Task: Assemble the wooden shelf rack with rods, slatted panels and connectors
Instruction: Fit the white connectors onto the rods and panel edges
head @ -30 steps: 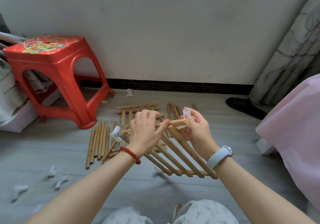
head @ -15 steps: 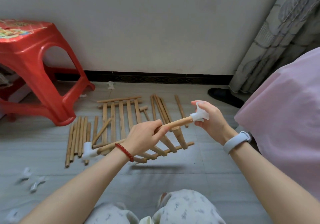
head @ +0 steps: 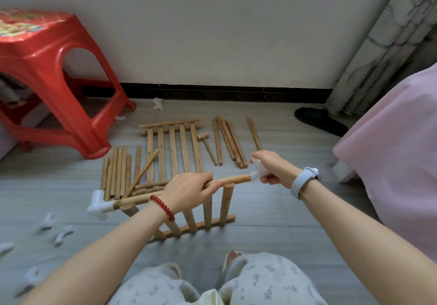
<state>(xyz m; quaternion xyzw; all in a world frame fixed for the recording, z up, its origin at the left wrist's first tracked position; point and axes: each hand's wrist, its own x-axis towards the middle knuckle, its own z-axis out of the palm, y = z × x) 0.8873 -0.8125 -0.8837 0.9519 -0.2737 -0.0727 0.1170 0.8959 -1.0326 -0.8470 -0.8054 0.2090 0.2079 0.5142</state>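
held slatted panel [head: 208, 212], 6 o'clock, above floor: left hand [head: 189, 190] curled round its top rod [head: 233, 180]; right hand [head: 272, 166] pinching white connector [head: 256, 174] on rod end. second connector [head: 98, 204], 9 o'clock. loose rods [head: 117, 172], flat panel [head: 172, 146], mallet [head: 206, 145], 12 o'clock. red stool [head: 47, 80], 10 o'clock.

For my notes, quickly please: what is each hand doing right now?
Left hand: fingers curled around the round wooden rod.
Right hand: gripping the white plastic connector on the rod's end.
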